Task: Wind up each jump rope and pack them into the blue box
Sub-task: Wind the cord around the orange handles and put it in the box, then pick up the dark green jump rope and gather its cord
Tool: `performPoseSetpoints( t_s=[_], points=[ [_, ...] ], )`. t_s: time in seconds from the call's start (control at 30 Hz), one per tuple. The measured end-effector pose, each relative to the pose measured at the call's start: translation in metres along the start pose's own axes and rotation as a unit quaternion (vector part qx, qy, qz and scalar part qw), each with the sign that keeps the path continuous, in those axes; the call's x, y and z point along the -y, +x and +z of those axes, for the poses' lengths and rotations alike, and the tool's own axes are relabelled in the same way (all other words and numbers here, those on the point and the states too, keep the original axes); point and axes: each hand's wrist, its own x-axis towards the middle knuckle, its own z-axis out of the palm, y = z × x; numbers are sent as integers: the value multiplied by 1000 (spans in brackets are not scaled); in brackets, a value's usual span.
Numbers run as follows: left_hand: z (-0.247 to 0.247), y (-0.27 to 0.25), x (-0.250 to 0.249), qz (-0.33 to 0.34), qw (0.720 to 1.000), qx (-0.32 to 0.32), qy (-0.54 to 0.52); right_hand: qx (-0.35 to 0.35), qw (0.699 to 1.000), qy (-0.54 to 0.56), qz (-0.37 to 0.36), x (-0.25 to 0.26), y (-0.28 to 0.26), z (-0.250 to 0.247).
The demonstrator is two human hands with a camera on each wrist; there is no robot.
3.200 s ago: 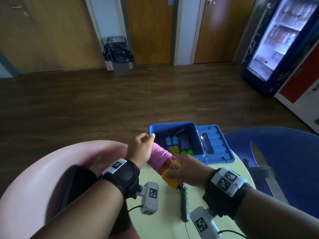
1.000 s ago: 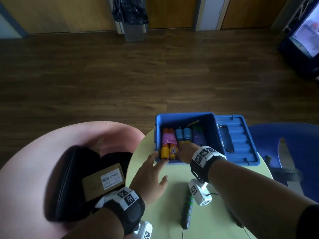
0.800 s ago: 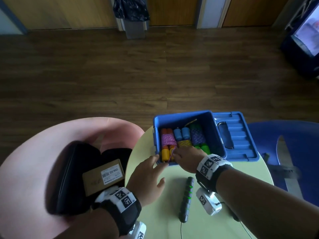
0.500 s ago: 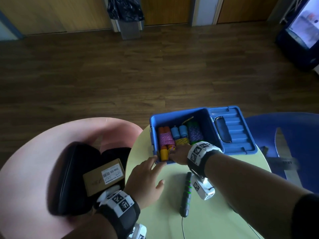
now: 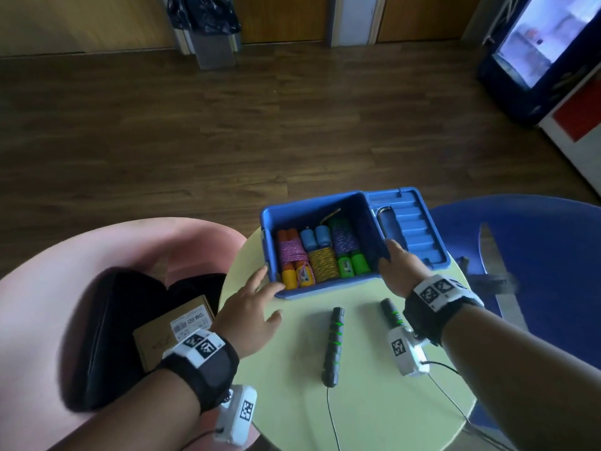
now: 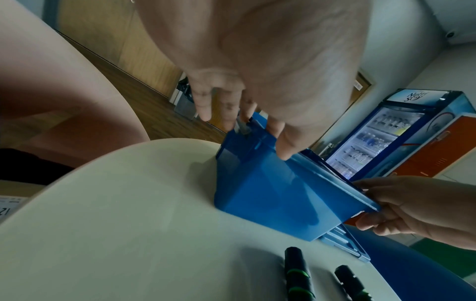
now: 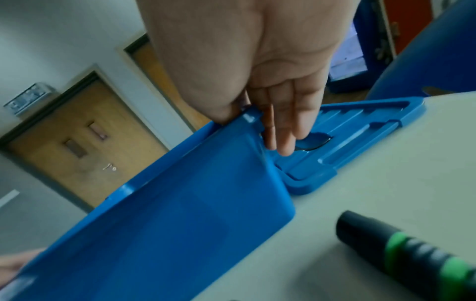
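Observation:
The blue box [image 5: 312, 206] stands open at the far side of the round table [image 5: 367, 385]. Three wound ropes lie inside: a pink one with orange handles [image 5: 291, 253], a yellow one with blue handles [image 5: 322, 263] and a purple one with green handles [image 5: 344, 242]. My right hand [image 5: 395, 262] pinches the box's right front corner [image 7: 257, 120], thumb over the rim, fingers down the outside. Straight fingers of my left hand [image 5: 257, 297] touch the box's left front corner [image 6: 244, 130]. Two black-and-green rope handles [image 5: 333, 343] [image 5: 392, 315] lie on the table in front.
The box's lid [image 5: 413, 229] lies flat to the right of the box. A pink chair [image 5: 97, 255] on the left holds a black bag [image 5: 107, 336] and a cardboard package [image 5: 175, 333]. A blue chair [image 5: 536, 255] stands to the right.
My right hand left the pink rope inside the box and took hold of the box's right front corner, uncovering the second black handle. The left hand stayed at the left corner.

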Motion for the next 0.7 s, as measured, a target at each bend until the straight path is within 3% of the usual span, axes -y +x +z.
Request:
performPoseSetpoints(
  t_s=[0.23, 0.33, 0.37, 0.43, 0.5, 0.6, 0.7],
  points=[
    [7, -10, 2, 9, 1000, -9, -26, 10, 988, 154, 6, -29, -14, 25],
    [16, -16, 4, 52, 994, -58, -79, -30, 985, 164, 35, -48, -24, 28],
    [20, -20, 5, 48, 989, -91, -104, -49, 985, 159, 46, -57, -28, 31],
    [28, -30, 1, -21, 981, -128, -144, -54, 988, 123, 69, -80, -39, 41],
    [39, -40, -6, -92, 982, -85, -145, -1, 995, 52, 80, -103, -49, 52],
    [60, -49, -23, -126, 983, 64, -121, 93, 993, -42, 64, -124, -57, 65],
    [86, -51, -48, -158, 975, 116, -105, 146, 986, -73, 33, -131, -59, 73]
  ],
)
